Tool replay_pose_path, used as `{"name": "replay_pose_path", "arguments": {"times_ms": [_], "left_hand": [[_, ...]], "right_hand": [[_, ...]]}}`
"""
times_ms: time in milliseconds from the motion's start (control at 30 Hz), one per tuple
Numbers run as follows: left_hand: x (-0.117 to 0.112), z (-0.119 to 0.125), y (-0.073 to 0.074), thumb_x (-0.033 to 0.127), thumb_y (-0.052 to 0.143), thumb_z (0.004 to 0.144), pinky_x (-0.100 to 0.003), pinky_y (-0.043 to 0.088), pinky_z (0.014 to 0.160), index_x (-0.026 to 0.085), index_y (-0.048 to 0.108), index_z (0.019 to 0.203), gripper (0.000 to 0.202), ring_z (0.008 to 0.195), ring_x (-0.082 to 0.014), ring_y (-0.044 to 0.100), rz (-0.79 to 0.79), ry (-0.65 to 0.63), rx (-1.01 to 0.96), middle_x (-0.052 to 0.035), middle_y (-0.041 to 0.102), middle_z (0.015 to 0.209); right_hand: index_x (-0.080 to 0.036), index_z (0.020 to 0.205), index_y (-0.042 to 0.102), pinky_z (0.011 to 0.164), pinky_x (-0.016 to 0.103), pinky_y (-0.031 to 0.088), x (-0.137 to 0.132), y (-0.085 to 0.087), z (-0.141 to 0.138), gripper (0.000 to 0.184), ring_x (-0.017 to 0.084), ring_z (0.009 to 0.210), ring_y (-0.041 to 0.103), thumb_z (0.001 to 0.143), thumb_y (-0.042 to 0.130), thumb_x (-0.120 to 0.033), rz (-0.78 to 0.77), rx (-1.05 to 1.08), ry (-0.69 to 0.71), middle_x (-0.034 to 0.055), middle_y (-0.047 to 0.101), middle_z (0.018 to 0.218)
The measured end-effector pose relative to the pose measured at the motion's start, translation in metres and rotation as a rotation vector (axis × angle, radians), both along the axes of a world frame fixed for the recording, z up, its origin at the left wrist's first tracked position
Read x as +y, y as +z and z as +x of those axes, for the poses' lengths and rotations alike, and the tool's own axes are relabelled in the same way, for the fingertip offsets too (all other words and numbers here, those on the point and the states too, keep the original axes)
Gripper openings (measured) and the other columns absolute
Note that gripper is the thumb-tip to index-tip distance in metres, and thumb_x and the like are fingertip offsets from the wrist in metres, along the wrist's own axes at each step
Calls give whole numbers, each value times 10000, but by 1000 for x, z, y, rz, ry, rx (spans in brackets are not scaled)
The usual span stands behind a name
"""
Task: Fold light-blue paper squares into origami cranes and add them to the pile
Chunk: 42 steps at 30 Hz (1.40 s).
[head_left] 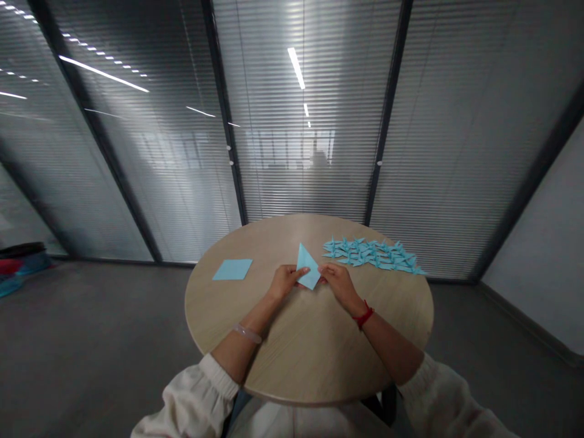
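Between my two hands is a light blue sheet of origami paper [308, 263], folded into a kite-like shape with its long point facing away from me. My left hand [286, 280] grips its left side, thumb on top and fingers underneath. At its right edge my right hand [336, 280] pinches the paper between thumb and fingers. Both hands are just above the middle of the round table, and the fingers beneath the paper are mostly hidden.
The round wooden table [310, 353] carries a flat blue paper stack or sheet [232, 269] on the left. Several folded blue paper cranes [371, 253] lie in rows at the back right. Glass partitions with blinds [305, 176] stand behind the table.
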<state>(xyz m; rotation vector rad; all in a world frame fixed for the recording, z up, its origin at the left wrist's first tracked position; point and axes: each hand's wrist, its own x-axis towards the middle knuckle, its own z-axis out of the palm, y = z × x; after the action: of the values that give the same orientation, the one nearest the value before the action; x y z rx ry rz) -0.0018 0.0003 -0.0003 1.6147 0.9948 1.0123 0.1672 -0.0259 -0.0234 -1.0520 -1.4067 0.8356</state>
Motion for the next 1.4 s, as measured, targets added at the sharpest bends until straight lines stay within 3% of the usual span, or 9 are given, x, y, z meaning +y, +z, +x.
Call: {"name": "replay_pose_path", "arguments": {"times_ms": [367, 467, 567, 667, 1000, 1200, 1267, 1400], "left_hand": [[4, -1, -3, 540, 700, 596, -257, 480, 552, 96, 664, 647, 449, 553, -153, 582, 15, -70, -75, -47, 623, 602], [3, 0, -4, 451, 726, 614, -260, 486, 590, 98, 662, 920, 472, 616, -162, 605, 53, -95, -94, -55, 653, 698], [1, 0, -5, 300, 762, 594, -241, 474, 628, 171, 454, 1288, 769, 659, -147, 611, 145, -92, -79, -33, 662, 785], [-2, -1, -2, 237, 707, 651, -216, 451, 659, 218, 333, 1377, 816, 684, -125, 600, 258, -82, -44, -10, 645, 810], [-3, -4, -1, 306, 478, 837, -233, 438, 629, 154, 465, 1268, 456, 630, -126, 552, 404, 64, 92, -5, 599, 730], [5, -5, -3, 387, 462, 836, -239, 416, 585, 114, 626, 1019, 367, 621, -143, 538, 409, 224, 179, -43, 617, 725], [5, -5, -3, 370, 492, 815, -236, 412, 595, 117, 635, 1003, 346, 636, -143, 543, 409, 214, 190, -45, 634, 746], [0, -2, -5, 363, 505, 807, -224, 410, 626, 138, 666, 919, 298, 660, -137, 561, 425, 60, 230, -37, 656, 752]], "right_hand": [[-167, 730, 624, 598, 284, 494, 0, 2, 2, 289, 175, 609, 625, 783, 521, -432, 54, -25, -76, 42, 661, 655], [-163, 738, 624, 601, 289, 495, 2, 0, 3, 296, 178, 608, 627, 778, 523, -438, 59, -7, -100, 46, 660, 657], [-163, 776, 616, 590, 298, 495, 5, -3, 6, 310, 187, 598, 629, 778, 518, -457, 53, 29, -128, 45, 655, 650], [-173, 782, 591, 572, 291, 490, 7, -6, 7, 325, 182, 583, 625, 788, 495, -483, 28, 21, -127, 37, 647, 637], [-198, 745, 534, 606, 284, 492, 5, -7, 1, 240, 167, 602, 640, 829, 452, -408, 16, -58, -10, 20, 661, 642], [-188, 730, 543, 613, 273, 468, 2, -6, -1, 228, 161, 617, 630, 844, 441, -357, 5, -215, 6, 30, 661, 666], [-191, 764, 537, 595, 260, 446, -1, -3, -2, 217, 156, 606, 618, 838, 470, -384, -5, -255, -27, 14, 646, 648], [-206, 831, 517, 532, 236, 378, -5, 1, -2, 263, 143, 551, 552, 795, 539, -466, -21, -342, -163, -34, 573, 575]]}}
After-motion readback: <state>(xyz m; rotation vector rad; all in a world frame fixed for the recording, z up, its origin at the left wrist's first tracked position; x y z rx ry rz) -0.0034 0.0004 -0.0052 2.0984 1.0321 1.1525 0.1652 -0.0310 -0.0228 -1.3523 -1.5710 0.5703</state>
